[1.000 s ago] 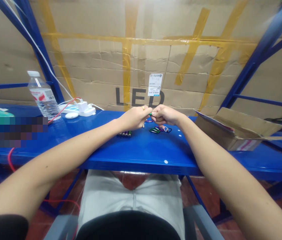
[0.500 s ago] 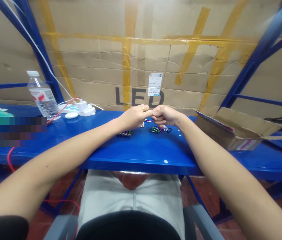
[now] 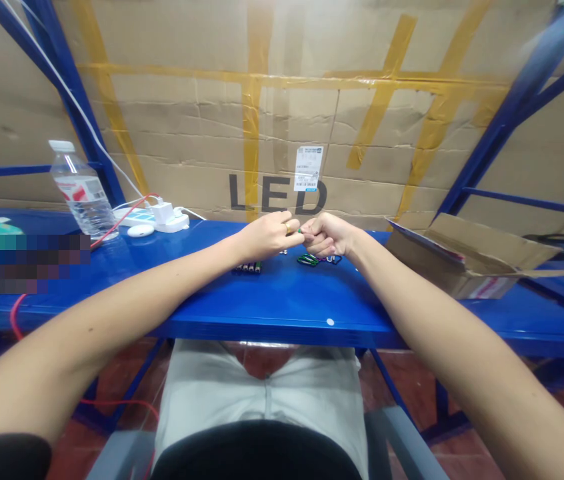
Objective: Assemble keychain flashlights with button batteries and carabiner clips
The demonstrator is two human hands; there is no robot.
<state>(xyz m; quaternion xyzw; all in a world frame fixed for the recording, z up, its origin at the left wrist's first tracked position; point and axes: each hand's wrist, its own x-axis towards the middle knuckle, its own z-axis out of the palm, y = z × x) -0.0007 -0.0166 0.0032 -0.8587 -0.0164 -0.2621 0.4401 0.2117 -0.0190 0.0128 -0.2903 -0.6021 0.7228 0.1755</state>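
Note:
Above the table, my left hand [image 3: 273, 236] and my right hand [image 3: 329, 235] meet fingertip to fingertip, both with fingers closed. A small green piece [image 3: 300, 231] shows between the pinched fingertips; its kind is too small to tell, and the fingers hide most of it. Under my right hand lie green carabiners [image 3: 308, 260] and a purple and silver carabiner [image 3: 333, 259], partly covered. Several dark little cylinders with silver ends [image 3: 248, 268] sit in a row below my left wrist. Small silver pieces [image 3: 283, 252] peek out beneath my left fingers.
An open cardboard box [image 3: 482, 267] stands on the right of the blue table [image 3: 282, 300]. To the left are a water bottle [image 3: 79, 190], a white power strip [image 3: 172, 220] and a round white object [image 3: 141, 231]. A large carton [image 3: 187, 133] rises behind.
My right hand has turned slightly and its fingers have shifted, so the green piece now shows between the fingertips. My left hand stays nearly in place. The view has moved a little.

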